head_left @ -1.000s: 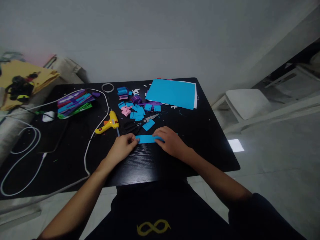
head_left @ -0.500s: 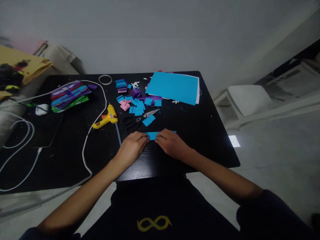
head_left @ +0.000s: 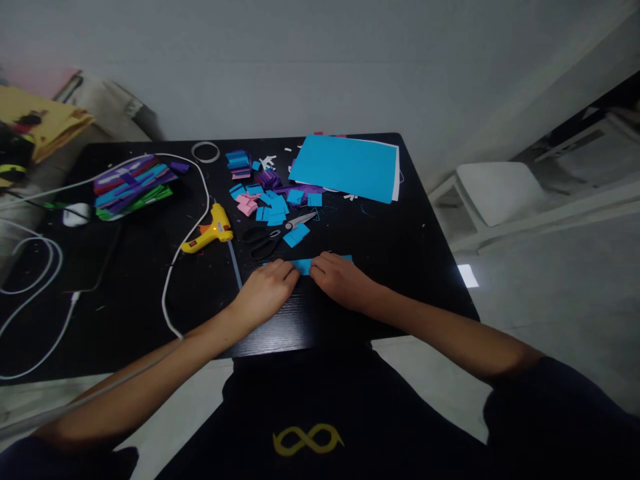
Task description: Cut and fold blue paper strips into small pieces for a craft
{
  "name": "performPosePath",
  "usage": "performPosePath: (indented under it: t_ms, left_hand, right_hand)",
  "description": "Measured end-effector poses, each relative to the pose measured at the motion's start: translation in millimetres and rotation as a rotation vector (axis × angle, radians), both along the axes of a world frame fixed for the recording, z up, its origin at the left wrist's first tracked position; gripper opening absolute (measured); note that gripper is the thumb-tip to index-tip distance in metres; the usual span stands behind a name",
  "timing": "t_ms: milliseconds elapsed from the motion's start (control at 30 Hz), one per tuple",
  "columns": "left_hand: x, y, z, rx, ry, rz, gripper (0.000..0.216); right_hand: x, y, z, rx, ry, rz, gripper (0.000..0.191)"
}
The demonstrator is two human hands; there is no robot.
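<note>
A blue paper strip (head_left: 303, 265) lies flat on the black table (head_left: 400, 253) near its front edge. My left hand (head_left: 267, 290) presses on the strip's left end with curled fingers. My right hand (head_left: 337, 280) covers the strip's right part, fingers bent down onto the paper. Only a short piece of the strip shows between the two hands, plus a tip at the far right. Black-handled scissors (head_left: 273, 237) lie just beyond the hands, with a loose blue square (head_left: 297, 235) beside them.
A yellow glue gun (head_left: 210, 232) with a white cord (head_left: 173, 280) lies left of the scissors. Several small blue, pink and purple folded pieces (head_left: 265, 200) are scattered behind. A large blue sheet (head_left: 345, 167) sits at the back right, coloured strips (head_left: 133, 187) at the back left. A white chair (head_left: 493, 190) stands to the right.
My hands have drawn closer together over the blue strip, so less of it shows between them. The view has shifted slightly, moving the table up and left in the picture.
</note>
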State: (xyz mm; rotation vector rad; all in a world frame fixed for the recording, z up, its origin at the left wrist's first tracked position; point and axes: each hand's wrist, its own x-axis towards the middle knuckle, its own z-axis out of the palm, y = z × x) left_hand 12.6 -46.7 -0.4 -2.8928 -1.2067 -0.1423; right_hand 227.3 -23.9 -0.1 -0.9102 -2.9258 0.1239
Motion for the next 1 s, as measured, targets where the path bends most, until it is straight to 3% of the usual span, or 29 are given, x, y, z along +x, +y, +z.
performPosePath:
  t_ms: [633, 1000]
  left_hand:
    - [2, -1, 2.5, 0.062, 0.042, -0.027, 0.020]
    - [2, -2, -1.6, 0.069, -0.010, -0.026, 0.027]
  right_hand:
    - [-4, 2, 10.0, -0.051, -0.075, -0.010, 0.027]
    - [-5, 0, 3.7, 0.009, -0.021, 0.023, 0.028]
